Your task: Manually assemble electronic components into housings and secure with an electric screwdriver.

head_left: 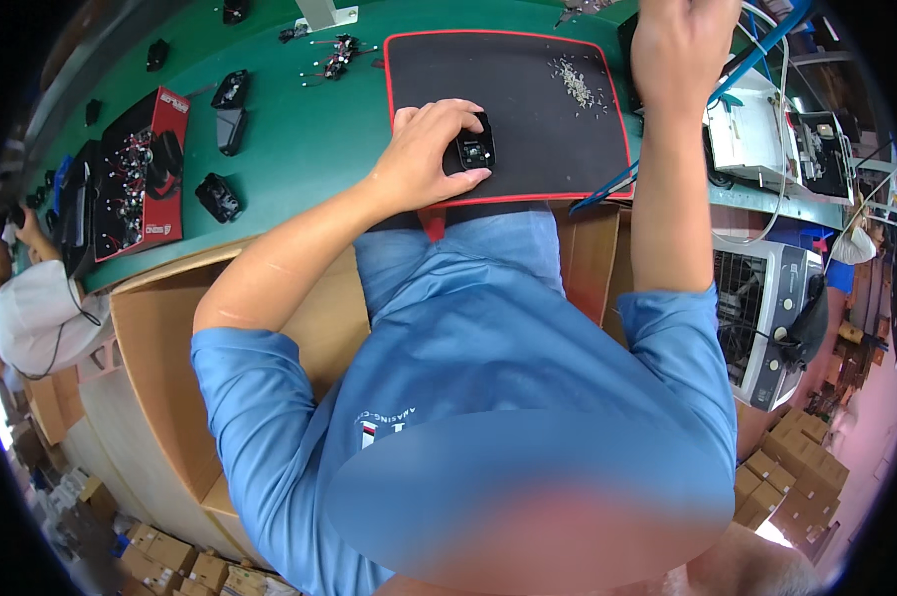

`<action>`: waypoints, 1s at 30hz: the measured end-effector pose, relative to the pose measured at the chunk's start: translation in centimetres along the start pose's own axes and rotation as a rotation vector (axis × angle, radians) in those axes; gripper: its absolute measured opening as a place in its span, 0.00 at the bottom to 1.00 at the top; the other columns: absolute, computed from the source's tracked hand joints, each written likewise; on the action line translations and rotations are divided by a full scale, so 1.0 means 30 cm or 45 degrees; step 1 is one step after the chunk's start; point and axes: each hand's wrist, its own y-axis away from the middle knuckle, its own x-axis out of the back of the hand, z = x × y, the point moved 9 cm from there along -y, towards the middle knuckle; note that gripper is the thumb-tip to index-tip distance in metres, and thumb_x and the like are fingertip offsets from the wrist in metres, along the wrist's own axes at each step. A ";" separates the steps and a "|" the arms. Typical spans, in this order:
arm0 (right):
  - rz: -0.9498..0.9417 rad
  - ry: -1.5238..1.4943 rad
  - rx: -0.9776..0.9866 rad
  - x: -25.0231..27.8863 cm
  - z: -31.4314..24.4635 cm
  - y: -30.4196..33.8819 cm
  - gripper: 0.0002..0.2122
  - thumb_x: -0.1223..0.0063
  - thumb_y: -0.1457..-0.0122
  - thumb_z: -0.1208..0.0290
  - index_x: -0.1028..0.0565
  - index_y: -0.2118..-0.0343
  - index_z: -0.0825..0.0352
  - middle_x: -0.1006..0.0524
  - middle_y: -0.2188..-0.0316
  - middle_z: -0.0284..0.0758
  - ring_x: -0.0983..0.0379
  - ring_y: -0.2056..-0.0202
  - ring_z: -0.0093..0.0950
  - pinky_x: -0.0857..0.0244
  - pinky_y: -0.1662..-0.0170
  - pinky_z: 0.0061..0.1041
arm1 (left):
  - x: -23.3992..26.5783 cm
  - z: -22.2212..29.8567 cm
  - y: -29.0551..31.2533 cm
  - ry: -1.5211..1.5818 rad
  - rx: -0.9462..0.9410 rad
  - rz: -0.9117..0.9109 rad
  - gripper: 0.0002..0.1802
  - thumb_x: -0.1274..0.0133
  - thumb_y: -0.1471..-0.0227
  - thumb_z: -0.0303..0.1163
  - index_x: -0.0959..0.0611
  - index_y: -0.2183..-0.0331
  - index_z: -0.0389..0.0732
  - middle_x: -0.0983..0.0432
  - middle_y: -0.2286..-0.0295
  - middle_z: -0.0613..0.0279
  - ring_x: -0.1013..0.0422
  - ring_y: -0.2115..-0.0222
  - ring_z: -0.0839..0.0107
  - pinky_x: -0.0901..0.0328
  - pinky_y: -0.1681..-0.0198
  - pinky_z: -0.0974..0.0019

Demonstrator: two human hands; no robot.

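My left hand [434, 154] is curled around a small black plastic housing [476, 152], thumb on its near side and fingers at its far side. The housing lies on a black mat with a red border [528, 84]; a small circuit board shows inside it. My right hand [682, 55] is raised at the top edge of the view, beyond the mat's right side. Its fingers are cut off by the edge, so what they hold, if anything, is hidden. A scatter of small pale screws [576, 85] lies on the mat's far right part.
Black housings [230, 114] and wired parts [339, 58] lie on the green table [280, 149]. To the left stands a red box [165, 169] of wired boards. Blue cables [756, 50] and a white tray [751, 129] are at right. Another person [46, 308] works far left.
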 end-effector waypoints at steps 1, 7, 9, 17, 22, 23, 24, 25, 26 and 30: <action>0.033 -0.127 0.083 0.001 0.048 -0.079 0.31 0.52 0.29 0.50 0.36 0.37 0.75 0.27 0.48 0.45 0.32 0.43 0.30 0.36 0.41 0.29 | -0.001 0.004 -0.003 -0.002 -0.014 -0.005 0.30 0.28 0.59 0.38 0.23 0.54 0.45 0.27 0.45 0.59 0.30 0.48 0.59 0.44 0.45 0.57; -0.055 -0.647 -0.099 -0.051 -0.017 -0.144 0.28 0.54 0.31 0.42 0.24 0.55 0.70 0.21 0.65 0.37 0.23 0.64 0.24 0.27 0.59 0.24 | 0.000 0.005 -0.002 -0.047 -0.051 0.005 0.24 0.28 0.58 0.39 0.21 0.59 0.45 0.27 0.44 0.60 0.29 0.52 0.60 0.44 0.47 0.58; -0.143 -1.023 -0.449 -0.121 -0.017 -0.107 0.27 0.55 0.31 0.41 0.24 0.60 0.66 0.23 0.74 0.31 0.25 0.75 0.21 0.29 0.71 0.21 | -0.004 0.002 -0.002 -0.055 -0.055 0.000 0.23 0.28 0.58 0.40 0.20 0.61 0.45 0.27 0.44 0.61 0.29 0.52 0.61 0.44 0.47 0.59; -0.181 -1.226 -0.642 -0.122 -0.124 0.132 0.37 0.70 0.31 0.34 0.25 0.58 0.72 0.27 0.79 0.33 0.31 0.81 0.22 0.36 0.78 0.20 | 0.004 0.009 0.012 -0.106 -0.141 0.055 0.24 0.27 0.58 0.44 0.20 0.61 0.46 0.26 0.50 0.58 0.31 0.51 0.60 0.45 0.49 0.58; -0.175 -1.168 -0.711 -0.123 -0.092 0.198 0.42 0.75 0.34 0.28 0.27 0.55 0.73 0.27 0.79 0.34 0.31 0.81 0.23 0.37 0.76 0.20 | -0.001 0.008 0.004 -0.092 -0.103 0.045 0.24 0.27 0.58 0.44 0.19 0.62 0.44 0.25 0.55 0.58 0.31 0.53 0.59 0.45 0.51 0.58; -0.251 -1.163 -0.783 -0.138 -0.086 0.212 0.44 0.76 0.35 0.26 0.28 0.54 0.73 0.27 0.79 0.34 0.31 0.81 0.23 0.37 0.76 0.21 | 0.003 0.010 0.003 -0.090 -0.113 0.054 0.24 0.27 0.58 0.44 0.19 0.62 0.44 0.25 0.56 0.58 0.31 0.54 0.59 0.45 0.52 0.58; -0.247 -1.160 -0.754 -0.138 -0.086 0.211 0.45 0.77 0.36 0.25 0.27 0.55 0.73 0.27 0.79 0.34 0.31 0.81 0.23 0.37 0.76 0.20 | 0.003 0.011 0.001 -0.092 -0.114 0.054 0.24 0.27 0.58 0.44 0.19 0.62 0.44 0.25 0.56 0.58 0.31 0.54 0.59 0.45 0.52 0.58; -0.246 -1.162 -0.753 -0.140 -0.084 0.212 0.45 0.77 0.36 0.25 0.27 0.55 0.73 0.27 0.79 0.34 0.31 0.81 0.23 0.37 0.76 0.20 | 0.003 0.014 -0.001 -0.090 -0.126 0.053 0.24 0.27 0.58 0.44 0.19 0.63 0.43 0.25 0.56 0.58 0.31 0.54 0.59 0.45 0.52 0.58; -0.246 -1.045 -0.767 -0.137 -0.072 0.215 0.45 0.77 0.36 0.25 0.27 0.55 0.73 0.27 0.79 0.34 0.31 0.81 0.23 0.37 0.76 0.20 | 0.003 0.019 -0.001 -0.086 -0.136 0.052 0.24 0.27 0.58 0.44 0.20 0.63 0.43 0.25 0.56 0.58 0.31 0.54 0.59 0.45 0.52 0.59; -0.246 -0.906 -0.753 -0.136 -0.070 0.211 0.45 0.77 0.37 0.25 0.27 0.55 0.73 0.27 0.79 0.35 0.31 0.81 0.23 0.37 0.76 0.20 | 0.008 0.013 0.001 -0.097 -0.119 0.067 0.25 0.27 0.58 0.44 0.20 0.63 0.43 0.25 0.56 0.58 0.31 0.54 0.59 0.44 0.52 0.59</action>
